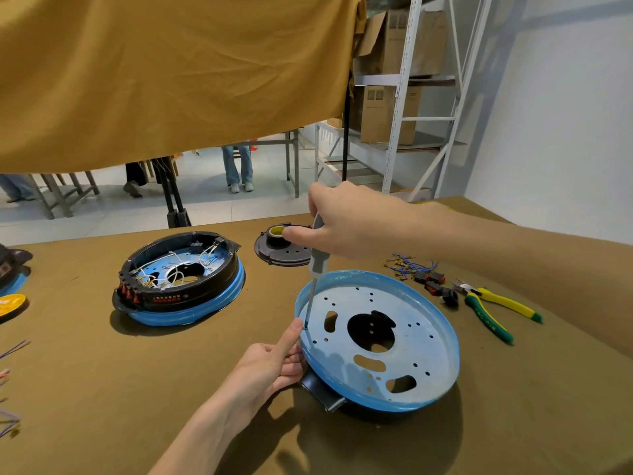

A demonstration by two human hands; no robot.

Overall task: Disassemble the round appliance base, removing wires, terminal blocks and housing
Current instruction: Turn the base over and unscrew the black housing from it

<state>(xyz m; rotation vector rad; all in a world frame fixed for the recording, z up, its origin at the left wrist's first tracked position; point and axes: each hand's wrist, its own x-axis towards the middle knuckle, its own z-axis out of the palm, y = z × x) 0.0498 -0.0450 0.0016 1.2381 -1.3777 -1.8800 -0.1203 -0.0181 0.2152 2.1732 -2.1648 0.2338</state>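
A round blue metal base plate (421, 337) with many holes lies tilted on a black housing in front of me. My right hand (346, 221) grips a grey-handled screwdriver (317, 265), its tip standing on the plate's left rim area. My left hand (274, 361) holds the plate's left edge, thumb up beside the screwdriver tip. A second round base (178, 279), black with blue rim and still full of white wires, sits to the left. Removed blue wires (407, 264) and black-red terminal blocks (433, 282) lie to the right.
Green-yellow pliers (493, 308) lie at the right. A black round cover with a tape roll (275, 233) sits behind my right hand. More parts lie at the far left edge (12, 303). A mustard cloth hangs above the table; shelving stands behind.
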